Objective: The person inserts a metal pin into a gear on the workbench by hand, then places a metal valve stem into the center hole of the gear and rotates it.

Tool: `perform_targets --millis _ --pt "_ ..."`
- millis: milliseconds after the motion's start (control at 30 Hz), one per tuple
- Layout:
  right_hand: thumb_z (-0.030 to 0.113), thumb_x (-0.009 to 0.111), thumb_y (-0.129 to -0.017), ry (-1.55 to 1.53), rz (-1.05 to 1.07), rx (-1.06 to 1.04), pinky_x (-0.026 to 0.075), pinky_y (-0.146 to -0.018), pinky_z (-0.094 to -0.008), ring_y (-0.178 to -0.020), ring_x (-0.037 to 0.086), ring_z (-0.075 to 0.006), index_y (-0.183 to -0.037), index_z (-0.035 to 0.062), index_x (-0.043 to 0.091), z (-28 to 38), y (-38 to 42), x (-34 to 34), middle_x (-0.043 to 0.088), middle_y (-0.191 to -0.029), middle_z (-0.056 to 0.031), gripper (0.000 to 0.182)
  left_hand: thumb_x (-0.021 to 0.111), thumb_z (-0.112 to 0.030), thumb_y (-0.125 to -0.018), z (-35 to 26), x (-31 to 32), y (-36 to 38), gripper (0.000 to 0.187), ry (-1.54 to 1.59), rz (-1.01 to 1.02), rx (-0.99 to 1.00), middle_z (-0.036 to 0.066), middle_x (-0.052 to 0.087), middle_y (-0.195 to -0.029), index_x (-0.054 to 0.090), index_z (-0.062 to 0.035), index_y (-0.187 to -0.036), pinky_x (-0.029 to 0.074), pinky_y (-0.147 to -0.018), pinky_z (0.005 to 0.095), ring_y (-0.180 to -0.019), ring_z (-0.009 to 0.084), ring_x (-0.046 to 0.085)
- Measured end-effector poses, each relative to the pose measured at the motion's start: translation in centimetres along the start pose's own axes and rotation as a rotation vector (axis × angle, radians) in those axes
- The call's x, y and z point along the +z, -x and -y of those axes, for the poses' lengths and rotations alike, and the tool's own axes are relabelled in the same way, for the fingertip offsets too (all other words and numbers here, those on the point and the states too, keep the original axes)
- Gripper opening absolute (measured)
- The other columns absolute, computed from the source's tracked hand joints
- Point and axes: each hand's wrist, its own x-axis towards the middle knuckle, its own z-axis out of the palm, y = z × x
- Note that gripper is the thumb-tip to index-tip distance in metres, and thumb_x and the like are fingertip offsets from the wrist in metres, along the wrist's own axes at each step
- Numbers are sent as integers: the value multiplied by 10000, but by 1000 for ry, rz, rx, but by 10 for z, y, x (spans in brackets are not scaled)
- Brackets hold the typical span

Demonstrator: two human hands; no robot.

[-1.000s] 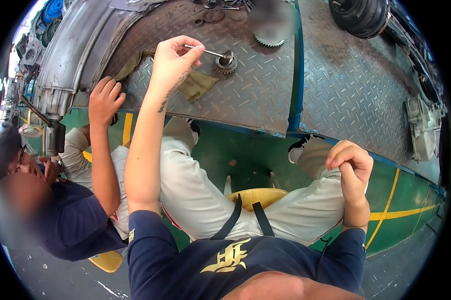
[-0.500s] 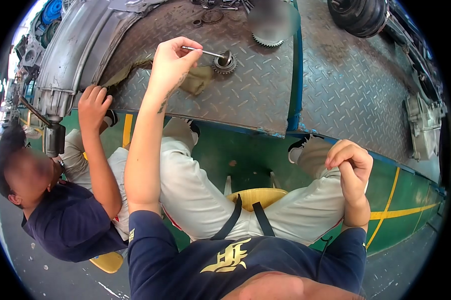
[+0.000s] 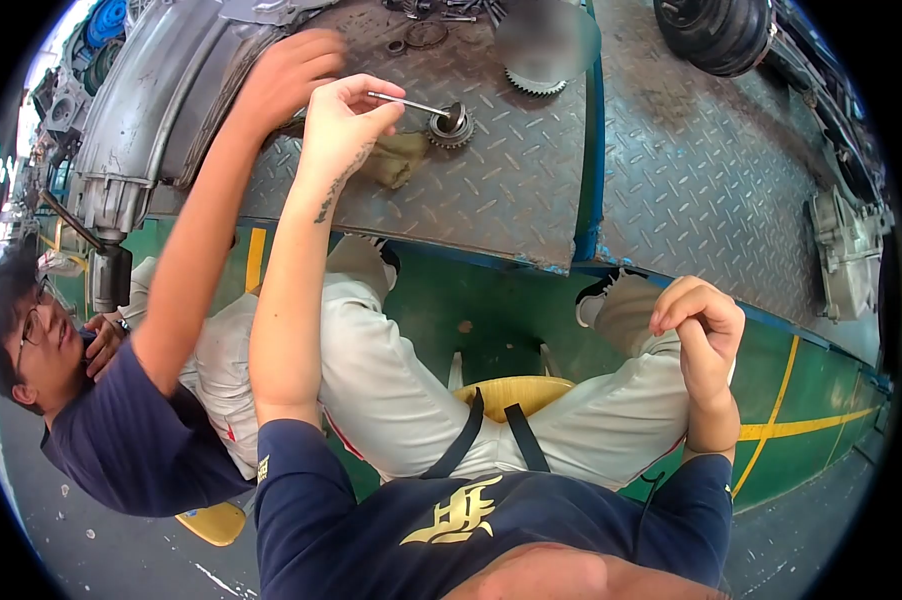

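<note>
My left hand (image 3: 349, 112) is raised over the metal workbench, thumb and fingers pinched on the thin stem of an engine valve (image 3: 411, 102). The valve lies at a slant, and its dark round head overlaps a small toothed gear (image 3: 449, 134) on the bench. A crumpled olive cloth (image 3: 399, 160) lies just below my left wrist's far side, beside the gear. My right hand (image 3: 704, 330) hovers near my right knee, off the bench, with its fingers loosely curled and nothing visible in them.
A co-worker at my left reaches an arm (image 3: 196, 235) over the bench, close beside my left forearm. A large metal housing (image 3: 136, 105) stands at the left. A bigger gear (image 3: 536, 85) and several small parts lie farther back. A blue-edged gap (image 3: 592, 150) divides the bench.
The co-worker's hand has moved from the bench edge up and to the right, behind my left hand. My hands and the valve have barely moved.
</note>
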Motion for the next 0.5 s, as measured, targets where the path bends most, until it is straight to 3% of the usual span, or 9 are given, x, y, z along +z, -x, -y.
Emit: perform_targets --millis 67,167,267,367,500 --pt "-147 402 -706 -1 -4 3 483 -649 -264 -695 605 -175 -744 -43 603 0 0 0 640 -778 -134 230 733 -55 -836 -2 -1 1 145 23 26 -41 15 648 -711 710 -6 -971 299 -437 166 -537 19 529" --pt "-148 401 -706 -2 -3 0 485 -653 -263 -697 606 -175 -745 -43 603 0 0 0 641 -779 -135 231 753 -79 -822 -9 0 4 119 49 48 -99 39 664 -730 709 18 -876 434 -529 201 -578 72 595" --pt "-145 404 -706 -5 0 -2 485 -655 -263 -697 606 -175 -744 -43 603 0 0 0 642 -780 -136 226 776 -114 -820 -3 -1 -1 182 -14 31 -140 37 655 -722 693 19 -911 424 -509 202 -558 66 582" --pt "-142 407 -706 2 3 -7 483 -650 -264 -695 604 -176 -743 -44 602 0 0 0 642 -779 -136 222 737 -124 -864 -10 5 5 186 25 29 -68 6 631 -702 661 -17 -996 301 -420 159 -531 38 554" --pt "-141 407 -707 3 5 -10 480 -644 -264 -691 601 -176 -743 -44 602 -1 0 0 640 -773 -136 220 688 -103 -891 -4 1 2 181 37 65 -42 22 640 -733 636 -17 -1042 302 -416 156 -536 44 558"
